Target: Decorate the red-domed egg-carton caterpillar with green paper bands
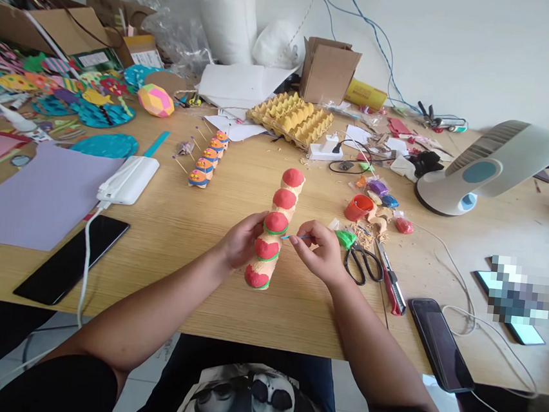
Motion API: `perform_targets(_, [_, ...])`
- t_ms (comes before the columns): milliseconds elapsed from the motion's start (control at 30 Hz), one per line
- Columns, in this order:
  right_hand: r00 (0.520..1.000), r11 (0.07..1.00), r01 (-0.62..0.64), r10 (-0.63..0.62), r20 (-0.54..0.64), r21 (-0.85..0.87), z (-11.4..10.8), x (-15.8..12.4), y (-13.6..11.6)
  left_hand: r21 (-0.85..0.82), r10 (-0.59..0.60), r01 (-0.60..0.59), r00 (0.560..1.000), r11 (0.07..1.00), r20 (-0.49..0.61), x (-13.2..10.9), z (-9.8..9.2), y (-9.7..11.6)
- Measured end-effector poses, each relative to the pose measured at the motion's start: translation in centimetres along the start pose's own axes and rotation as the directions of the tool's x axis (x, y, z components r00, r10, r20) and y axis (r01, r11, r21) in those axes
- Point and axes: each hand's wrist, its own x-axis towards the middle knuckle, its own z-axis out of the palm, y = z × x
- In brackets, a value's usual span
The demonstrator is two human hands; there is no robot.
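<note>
My left hand [246, 241] grips a strip of egg carton [274, 239] from its left side, above the table. Several bumps along the strip carry red clay caps, and the nearer ones have a green clay line along the lower edge. In my right hand [319, 250] a thin blue stick-like tool [306, 237] is pinched between thumb and fingers. Its tip points left, at the strip's right edge by the middle bump; whether it touches cannot be made out. A finished-looking orange and blue egg-carton caterpillar [205, 163] with pins stands further back.
Right of my hands lie black-handled scissors [364, 265], a red utility knife [391, 279], a red cup [359, 207] and bagged clay [378, 187]. A fan [482, 171] and phone [440, 345] stand farther right. Leftward are a power bank [134, 179] and a black phone [72, 259]. Egg trays [290, 120] sit behind.
</note>
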Motion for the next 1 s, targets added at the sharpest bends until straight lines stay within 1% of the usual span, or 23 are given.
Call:
perform_targets(133, [0.999,0.998,0.047,-0.048,-0.006,-0.043,0.08,0.03,0.39,-0.035,-0.125,0.128,0.988,0.991,0.092,-0.48,0.42,0.58])
perform_targets(233, [0.996,0.995,0.089,-0.09,-0.013,-0.049,0.13,0.04,0.55,-0.052,-0.162,0.17,0.978,0.984,0.13,-0.68,0.63,0.85])
perform_targets(333, [0.995,0.993,0.096,-0.096,-0.002,-0.062,0.2,0.01,0.56,-0.049,-0.144,0.151,0.982,0.987,0.12,-0.66,0.63,0.76])
perform_targets(467, [0.995,0.991,0.095,-0.093,0.019,-0.091,0.21,0.0,0.52,-0.055,-0.076,0.081,0.993,0.995,0.092,-0.42,0.44,0.28])
perform_targets(600, [0.995,0.987,0.098,-0.095,0.033,-0.126,0.08,0.13,0.58,-0.054,-0.032,0.037,0.995,0.998,0.093,-0.32,0.49,0.07])
perform_targets(700, [0.997,0.989,0.072,-0.068,0.04,-0.129,-0.08,0.23,0.71,-0.042,-0.03,0.035,0.994,0.999,0.105,-0.37,0.67,0.14])
perform_targets(833, [0.997,0.996,0.028,-0.022,0.08,-0.087,-0.34,0.33,0.85,-0.028,-0.049,0.053,0.992,0.998,0.12,-0.33,0.64,0.09])
perform_targets(1000, [0.996,0.997,0.009,-0.002,0.087,-0.08,-0.49,0.39,0.85,-0.025,-0.061,0.064,0.991,0.998,0.118,-0.21,0.43,-0.07])
